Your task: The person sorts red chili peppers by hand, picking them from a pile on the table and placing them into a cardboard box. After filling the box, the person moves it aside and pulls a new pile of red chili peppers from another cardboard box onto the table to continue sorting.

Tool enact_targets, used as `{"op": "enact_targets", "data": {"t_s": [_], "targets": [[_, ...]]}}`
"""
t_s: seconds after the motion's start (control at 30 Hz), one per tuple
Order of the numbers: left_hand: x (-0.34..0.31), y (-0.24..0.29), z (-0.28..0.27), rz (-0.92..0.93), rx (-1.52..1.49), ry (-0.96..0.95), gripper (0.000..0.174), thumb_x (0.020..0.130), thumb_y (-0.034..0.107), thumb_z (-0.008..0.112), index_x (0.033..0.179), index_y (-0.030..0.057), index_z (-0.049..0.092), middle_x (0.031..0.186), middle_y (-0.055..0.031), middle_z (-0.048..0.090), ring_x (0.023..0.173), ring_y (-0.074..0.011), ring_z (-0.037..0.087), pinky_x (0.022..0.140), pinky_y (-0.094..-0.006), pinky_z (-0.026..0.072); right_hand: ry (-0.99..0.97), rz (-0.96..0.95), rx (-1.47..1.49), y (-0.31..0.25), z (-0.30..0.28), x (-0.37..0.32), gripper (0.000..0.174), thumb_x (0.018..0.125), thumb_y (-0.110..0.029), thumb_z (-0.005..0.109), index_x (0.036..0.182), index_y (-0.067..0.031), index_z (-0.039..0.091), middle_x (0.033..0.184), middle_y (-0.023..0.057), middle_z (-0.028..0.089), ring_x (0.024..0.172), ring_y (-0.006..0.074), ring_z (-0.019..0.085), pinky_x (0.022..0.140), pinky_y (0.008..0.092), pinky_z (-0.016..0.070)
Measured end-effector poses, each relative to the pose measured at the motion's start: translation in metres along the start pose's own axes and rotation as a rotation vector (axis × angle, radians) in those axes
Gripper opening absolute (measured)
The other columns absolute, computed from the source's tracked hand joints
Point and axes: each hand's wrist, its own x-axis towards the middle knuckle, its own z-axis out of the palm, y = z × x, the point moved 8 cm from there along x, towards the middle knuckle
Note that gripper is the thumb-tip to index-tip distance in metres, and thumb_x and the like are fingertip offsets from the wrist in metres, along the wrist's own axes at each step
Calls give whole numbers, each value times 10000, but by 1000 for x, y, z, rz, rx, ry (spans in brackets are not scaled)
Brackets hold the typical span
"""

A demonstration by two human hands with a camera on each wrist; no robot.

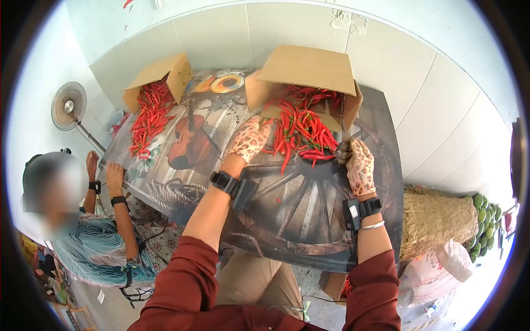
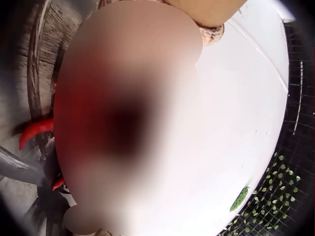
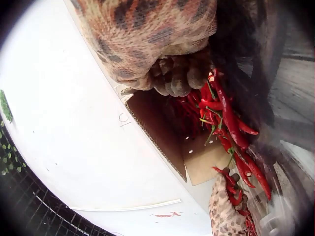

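Red chillies (image 1: 298,127) spill from an open cardboard box (image 1: 309,63) onto the table. My left hand (image 1: 253,138), in a leopard-print glove with dark fingertips, is at the left side of this heap. In the right wrist view, the left hand (image 3: 227,209) curls its fingers round red chillies (image 3: 234,189). My gloved right hand (image 1: 360,165) is at the heap's right edge, fingers curled. From the right hand (image 3: 152,44), a long red chilli (image 3: 229,113) extends right at the finger edge. A blurred patch hides most of the left wrist view.
A second cardboard box (image 1: 179,77) with spilled chillies (image 1: 149,113) stands at the table's far left. Another person (image 1: 94,243) sits on the left, near a fan (image 1: 69,106). A woven straw roll (image 1: 439,220), green fruits (image 1: 483,226) and a white sack (image 1: 430,276) lie on the right.
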Motion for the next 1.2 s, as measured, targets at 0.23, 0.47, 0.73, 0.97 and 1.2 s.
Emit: {"op": "enact_targets", "data": {"t_s": [0.23,0.47,0.73,0.97,1.2], "targets": [[14,49,39,95,410,-271,867,749,603,597,1277,-62,421,1291,-263,459,1198,-347,463,996,-388,377,-23,12,37,7,-2,3,198,921,-168,536,993,1,611,762,60,616,615,126,581,561,247,486],[23,52,47,166,481,-321,590,782,493,618,1060,-27,611,1114,-228,593,1036,-355,572,896,-403,443,-27,21,26,12,-5,8,194,917,-167,548,1006,-7,613,752,54,621,607,118,579,560,246,488],[-1,40,63,506,540,-466,258,916,201,478,1085,102,646,1113,-102,622,1044,-226,563,898,-307,443,-34,17,31,8,-3,5,194,913,-160,555,1016,-3,605,772,53,627,579,120,578,530,252,485],[-20,39,36,384,-346,-203,309,851,133,566,1158,124,603,1132,-70,625,1087,-273,543,950,-357,438,-61,59,54,8,1,5,213,920,-161,542,1037,12,582,780,48,599,614,120,561,575,254,487],[-40,93,55,247,-515,-221,418,779,264,691,1092,6,590,900,-125,660,835,-181,623,785,-296,486,-415,218,399,17,59,-21,345,904,-160,560,1176,35,476,1071,102,551,980,181,559,805,293,479]]}}
